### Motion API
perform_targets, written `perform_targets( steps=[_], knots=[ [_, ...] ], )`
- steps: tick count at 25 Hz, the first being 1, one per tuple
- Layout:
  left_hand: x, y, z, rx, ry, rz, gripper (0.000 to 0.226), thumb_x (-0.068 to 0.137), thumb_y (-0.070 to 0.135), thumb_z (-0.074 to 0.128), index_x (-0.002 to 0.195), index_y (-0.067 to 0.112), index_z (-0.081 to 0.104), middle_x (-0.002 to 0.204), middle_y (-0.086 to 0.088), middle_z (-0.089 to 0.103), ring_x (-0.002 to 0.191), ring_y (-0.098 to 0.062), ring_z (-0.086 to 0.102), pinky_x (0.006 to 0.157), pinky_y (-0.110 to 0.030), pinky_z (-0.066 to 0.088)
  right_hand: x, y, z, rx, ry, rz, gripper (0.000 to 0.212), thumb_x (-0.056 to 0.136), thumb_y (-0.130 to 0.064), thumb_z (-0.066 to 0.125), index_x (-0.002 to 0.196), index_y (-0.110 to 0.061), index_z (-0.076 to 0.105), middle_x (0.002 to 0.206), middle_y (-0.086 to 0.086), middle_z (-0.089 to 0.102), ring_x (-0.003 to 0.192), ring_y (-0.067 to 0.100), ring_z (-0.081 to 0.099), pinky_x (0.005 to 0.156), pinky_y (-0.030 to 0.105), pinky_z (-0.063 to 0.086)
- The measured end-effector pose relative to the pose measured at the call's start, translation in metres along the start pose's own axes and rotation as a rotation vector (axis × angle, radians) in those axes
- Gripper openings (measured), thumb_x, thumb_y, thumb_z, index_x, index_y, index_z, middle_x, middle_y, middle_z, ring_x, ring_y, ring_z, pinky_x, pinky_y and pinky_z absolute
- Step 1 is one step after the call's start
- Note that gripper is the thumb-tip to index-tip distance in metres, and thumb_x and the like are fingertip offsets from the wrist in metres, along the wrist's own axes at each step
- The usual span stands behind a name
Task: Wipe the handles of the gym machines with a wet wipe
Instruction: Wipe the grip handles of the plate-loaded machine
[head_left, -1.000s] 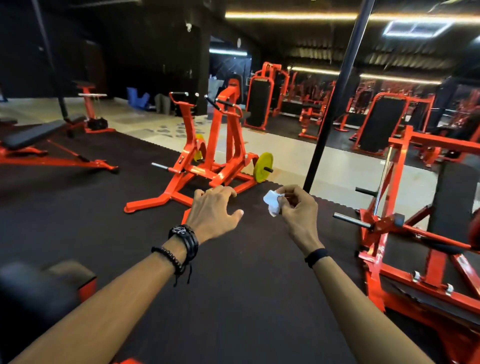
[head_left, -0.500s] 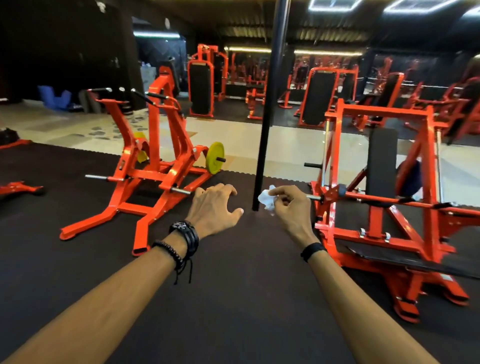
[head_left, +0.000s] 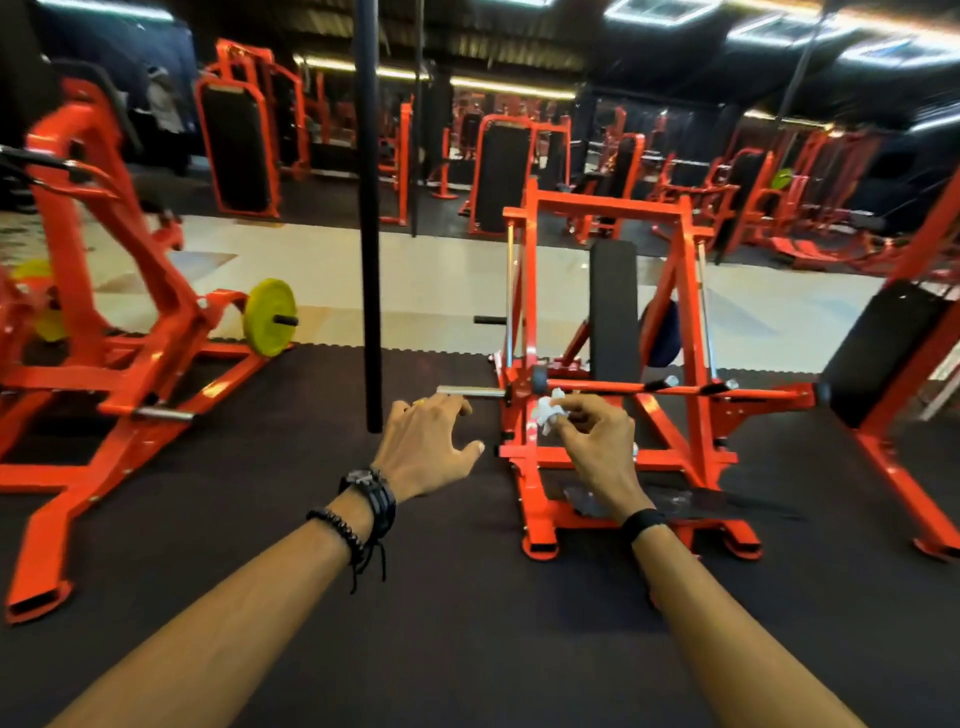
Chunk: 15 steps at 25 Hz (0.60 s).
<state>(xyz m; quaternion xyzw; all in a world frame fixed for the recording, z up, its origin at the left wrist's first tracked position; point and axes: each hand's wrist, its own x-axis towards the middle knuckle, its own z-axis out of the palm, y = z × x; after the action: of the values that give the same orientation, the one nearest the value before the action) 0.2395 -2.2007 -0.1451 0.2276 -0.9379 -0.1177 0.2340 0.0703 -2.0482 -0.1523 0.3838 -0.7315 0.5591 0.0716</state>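
My right hand (head_left: 597, 447) pinches a crumpled white wet wipe (head_left: 548, 414) between thumb and fingertips, held out in front of me. My left hand (head_left: 426, 447) hovers beside it with fingers spread and loosely bent, holding nothing. Straight ahead stands an orange machine (head_left: 602, 208) with a black back pad (head_left: 614, 312). Its black handles (head_left: 657, 384) stick out along the low crossbar, and a chrome weight peg (head_left: 467, 391) juts left. Both hands are in the air, short of the machine.
A black vertical pole (head_left: 370, 218) rises just left of my hands. Another orange plate-loaded machine (head_left: 119, 332) with a yellow weight plate (head_left: 269, 317) stands on the left. A black-padded orange machine (head_left: 893, 358) is at the right. Black rubber flooring (head_left: 467, 623) lies underfoot.
The view has swung right, bringing the orange machine with the black pad to the centre and closer. Both hands keep the same pose, the right still pinching the wipe.
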Motion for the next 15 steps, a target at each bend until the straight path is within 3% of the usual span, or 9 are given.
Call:
perform_targets(
  steps=[4, 11, 15],
  knots=[
    [0.088, 0.014, 0.057, -0.032, -0.054, 0.013, 0.051, 0.081, 0.055, 0.06, 0.122, 0.024, 0.058, 0.119, 0.008, 0.063, 0.111, -0.015, 0.061, 0.099, -0.041, 0.038, 0.073, 0.06, -0.03, -0.003, 0.049, 0.044, 0.017, 0.083, -0.003, 0.073, 0.085, -0.02, 0.07, 0.079, -0.012, 0.069, 0.073, -0.004, 0.064, 0.067, 0.009, 0.048],
    [0.222, -0.013, 0.161, -0.08, -0.099, 0.032, 0.047, 0.081, 0.052, 0.062, 0.12, 0.025, 0.059, 0.118, 0.008, 0.063, 0.111, -0.015, 0.06, 0.098, -0.039, 0.036, 0.176, 0.185, 0.001, -0.019, 0.069, 0.129, 0.024, 0.084, -0.003, 0.074, 0.104, -0.016, 0.071, 0.092, -0.006, 0.072, 0.085, 0.007, 0.068, 0.077, 0.017, 0.054],
    [0.308, -0.041, 0.217, -0.12, -0.135, 0.022, 0.051, 0.078, 0.053, 0.06, 0.119, 0.024, 0.061, 0.116, 0.008, 0.064, 0.109, -0.017, 0.061, 0.096, -0.039, 0.038, 0.245, 0.246, 0.021, -0.084, 0.097, 0.192, 0.021, 0.084, -0.003, 0.073, 0.085, -0.024, 0.07, 0.087, -0.006, 0.072, 0.082, 0.011, 0.069, 0.073, 0.013, 0.052]
  ],
)
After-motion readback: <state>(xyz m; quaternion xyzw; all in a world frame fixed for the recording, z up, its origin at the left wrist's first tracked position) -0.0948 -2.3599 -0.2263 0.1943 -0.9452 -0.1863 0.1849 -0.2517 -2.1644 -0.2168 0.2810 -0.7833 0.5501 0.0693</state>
